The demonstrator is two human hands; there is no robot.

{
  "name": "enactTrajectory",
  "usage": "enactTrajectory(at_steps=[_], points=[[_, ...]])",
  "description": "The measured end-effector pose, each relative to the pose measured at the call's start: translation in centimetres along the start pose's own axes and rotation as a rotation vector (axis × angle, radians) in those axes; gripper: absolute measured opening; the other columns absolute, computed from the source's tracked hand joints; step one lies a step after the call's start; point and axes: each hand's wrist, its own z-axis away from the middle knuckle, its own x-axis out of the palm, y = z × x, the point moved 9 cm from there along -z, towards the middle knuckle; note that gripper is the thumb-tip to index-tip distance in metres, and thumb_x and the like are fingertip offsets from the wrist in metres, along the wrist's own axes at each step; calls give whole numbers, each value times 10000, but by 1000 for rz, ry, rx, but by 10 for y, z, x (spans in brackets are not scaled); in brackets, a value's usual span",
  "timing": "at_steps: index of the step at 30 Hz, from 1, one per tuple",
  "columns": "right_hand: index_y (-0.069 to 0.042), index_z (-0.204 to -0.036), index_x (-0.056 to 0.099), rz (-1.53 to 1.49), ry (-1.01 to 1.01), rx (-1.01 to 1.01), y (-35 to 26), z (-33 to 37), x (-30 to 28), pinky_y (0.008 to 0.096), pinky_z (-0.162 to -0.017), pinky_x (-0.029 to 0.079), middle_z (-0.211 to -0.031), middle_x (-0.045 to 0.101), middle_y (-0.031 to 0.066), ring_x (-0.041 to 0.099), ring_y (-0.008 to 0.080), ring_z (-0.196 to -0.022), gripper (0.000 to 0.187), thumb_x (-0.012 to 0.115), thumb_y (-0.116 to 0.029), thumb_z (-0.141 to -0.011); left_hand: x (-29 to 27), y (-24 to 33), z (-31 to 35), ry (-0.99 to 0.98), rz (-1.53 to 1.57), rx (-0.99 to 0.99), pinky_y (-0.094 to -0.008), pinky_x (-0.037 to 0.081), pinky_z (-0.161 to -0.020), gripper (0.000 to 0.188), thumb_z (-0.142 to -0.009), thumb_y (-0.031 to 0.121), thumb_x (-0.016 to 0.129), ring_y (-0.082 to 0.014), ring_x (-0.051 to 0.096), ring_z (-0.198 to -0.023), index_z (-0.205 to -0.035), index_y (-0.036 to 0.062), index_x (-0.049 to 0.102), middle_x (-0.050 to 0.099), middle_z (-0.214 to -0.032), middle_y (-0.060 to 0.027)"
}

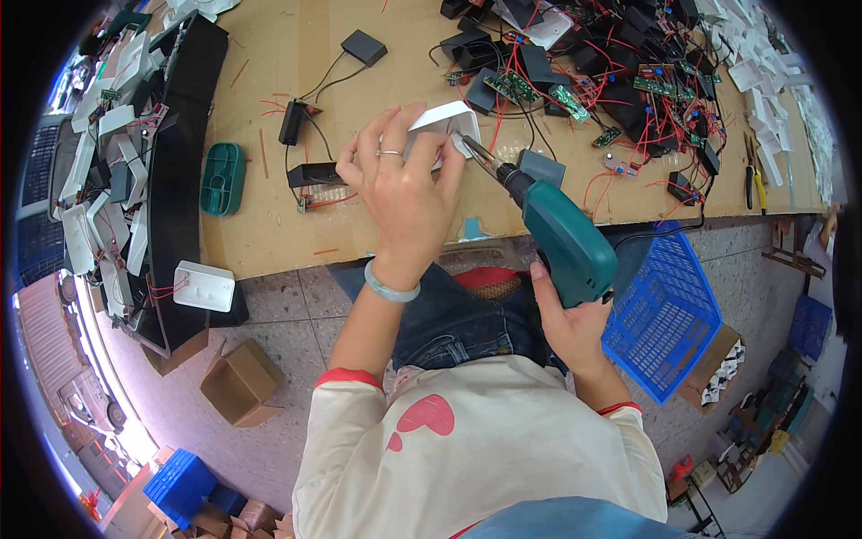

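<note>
My right hand (575, 328) is wrapped round the handle of a green electric screwdriver (566, 235), whose metal tip points up and left. That tip reaches into a white plastic case (455, 115) on the cardboard-covered table. My left hand (404, 175) grips the case from above, with thumb and fingertips close to the tip; the case's inside is partly hidden by my fingers. Beside my left wrist lies a black box-shaped part (316, 174) with wires. A dark square block (541, 168) sits just right of the screwdriver's tip.
A green divided tray (222, 180) lies at left, near a black bin (184, 171) piled with white cases. Tangled circuit boards and black boxes (628, 90) cover the back right. Pliers (760, 180) lie at the right edge. A blue crate (664, 314) stands below the table.
</note>
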Motion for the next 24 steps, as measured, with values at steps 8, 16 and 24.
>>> enactTrajectory(at_steps=[8,16,24], points=[[33,-1121,665,-86,8,41,1,1,0,223,-552,418,-749,626,-11,537,54,-629,214,704,-6,-915,0,-1,0,5,3,4,-493,323,-1022,112,-759,150,785,-281,580,-1178,-803,119,687,679,-1192,-35],[23,-1092,667,-58,6,48,8,0,2,231,-586,436,-766,634,-5,554,62,-657,189,710,-9,-911,1,-1,0,1,11,-1,-497,323,-1020,116,-756,155,791,-282,580,-1178,-795,118,688,679,-1195,-38],[31,-1104,659,44,8,-22,1,-2,1,259,-671,491,-877,680,32,605,104,-751,216,723,-26,-906,1,-1,0,-3,10,-1,-502,319,-1029,115,-756,154,792,-282,577,-1182,-794,116,691,679,-1197,-38]])
